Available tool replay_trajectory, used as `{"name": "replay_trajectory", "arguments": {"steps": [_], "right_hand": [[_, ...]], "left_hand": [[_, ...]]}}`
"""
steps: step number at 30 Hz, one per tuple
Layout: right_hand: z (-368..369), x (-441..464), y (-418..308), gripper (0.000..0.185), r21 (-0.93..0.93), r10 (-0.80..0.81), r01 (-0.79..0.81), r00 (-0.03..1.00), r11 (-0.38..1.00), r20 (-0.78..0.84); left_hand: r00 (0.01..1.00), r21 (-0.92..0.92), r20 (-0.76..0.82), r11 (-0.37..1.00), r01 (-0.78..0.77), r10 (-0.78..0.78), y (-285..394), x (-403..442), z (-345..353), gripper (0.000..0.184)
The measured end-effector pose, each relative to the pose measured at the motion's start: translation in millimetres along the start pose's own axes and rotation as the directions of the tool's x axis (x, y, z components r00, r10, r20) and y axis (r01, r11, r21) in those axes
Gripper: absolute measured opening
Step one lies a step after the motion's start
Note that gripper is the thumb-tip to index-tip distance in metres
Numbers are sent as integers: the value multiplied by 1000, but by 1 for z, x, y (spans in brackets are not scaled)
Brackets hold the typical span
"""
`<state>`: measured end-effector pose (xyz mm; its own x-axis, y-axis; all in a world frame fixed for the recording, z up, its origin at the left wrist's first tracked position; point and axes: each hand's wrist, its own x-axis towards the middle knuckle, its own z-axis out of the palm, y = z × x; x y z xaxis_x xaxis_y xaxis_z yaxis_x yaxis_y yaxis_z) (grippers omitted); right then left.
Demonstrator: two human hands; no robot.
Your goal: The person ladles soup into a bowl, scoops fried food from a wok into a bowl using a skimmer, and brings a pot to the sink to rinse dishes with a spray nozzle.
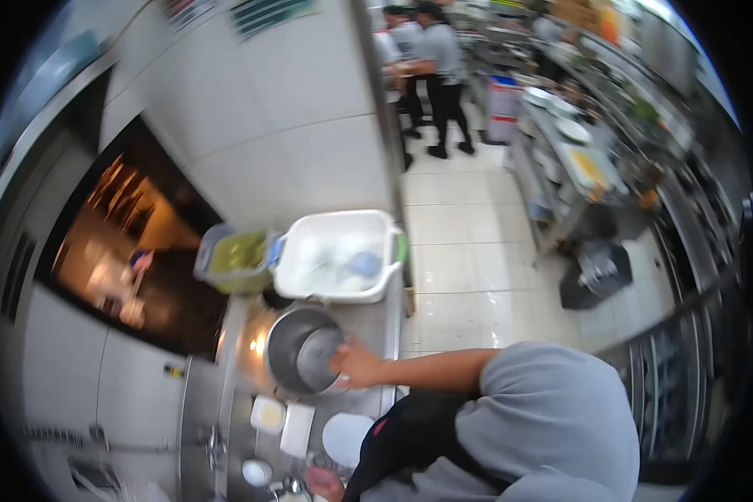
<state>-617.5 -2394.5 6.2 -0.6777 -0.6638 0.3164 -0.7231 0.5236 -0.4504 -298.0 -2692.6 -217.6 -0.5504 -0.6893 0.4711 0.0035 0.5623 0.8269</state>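
A deep metal pot (284, 351) stands on the steel counter, its round mouth facing up. My right hand (358, 365) is at the pot's right rim, fingers curled over the edge. Low in the view, my left hand (324, 483) is blurred and partly cut off, beside small shiny items; its fingers cannot be made out. Between the hands lie a white round plate (347, 438), a white rectangular dish (297, 429) and a small square dish (268, 414) with something pale inside. A white bowl (257, 473) sits further left.
Behind the pot are a white tub (336, 219) holding pale and blue items and a container (237, 253) with green contents. A faucet (214, 448) is at lower left. Co-workers (443, 63) stand in the aisle; a dark bin (596, 280) is at right.
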Motion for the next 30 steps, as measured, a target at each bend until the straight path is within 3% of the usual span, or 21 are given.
{"name": "replay_trajectory", "arguments": {"steps": [2,4,9,14,17,19,21,22,23,24,25,26,28,30], "right_hand": [[-10,1,-5,34,20,53,-53,998,998,-15],[-15,5,-8,34,37,29,-32,996,999,79],[-20,3,-8,33,66,27,-31,998,997,49],[-19,4,-9,34,63,23,-26,998,998,51],[-16,2,-9,36,80,-18,14,998,997,54],[-11,4,-5,39,-25,26,-25,998,999,57],[-14,6,-3,41,-2,-10,10,999,1000,51],[-10,5,-5,40,-18,-13,14,1000,1000,26],[-9,6,-4,39,-38,-10,10,1000,999,-2],[-13,7,-7,37,-11,-23,23,1000,1000,-17],[-19,8,-13,36,14,-20,20,999,1000,-35],[-23,10,-17,36,24,-72,72,997,997,-2],[-28,13,-22,32,27,28,-29,999,999,29],[-30,14,-21,31,39,1,-3,999,999,45]], "left_hand": [[996,-47,22,996,82,-81,7,11,7,44],[991,-91,61,988,123,-117,9,26,19,43],[973,-223,149,953,207,-177,13,49,43,42],[937,-466,231,816,342,-261,8,65,50,41],[886,-711,320,533,458,-336,-1,69,38,41],[829,-865,419,114,489,-371,-17,58,15,41],[814,-873,484,-245,422,-322,-34,39,-1,41],[824,-856,492,-329,398,-282,-44,32,-5,41],[871,-883,444,-270,385,-211,-57,24,-9,41],[774,-778,535,-555,296,-338,-41,22,-7,36],[796,-888,427,-367,279,-429,-23,24,-3,31],[752,-887,442,-365,283,-490,-12,28,-3,29],[705,-895,432,-364,259,-562,0,32,-3,26],[627,-916,396,-245,317,-670,8,36,-2,20]]}}
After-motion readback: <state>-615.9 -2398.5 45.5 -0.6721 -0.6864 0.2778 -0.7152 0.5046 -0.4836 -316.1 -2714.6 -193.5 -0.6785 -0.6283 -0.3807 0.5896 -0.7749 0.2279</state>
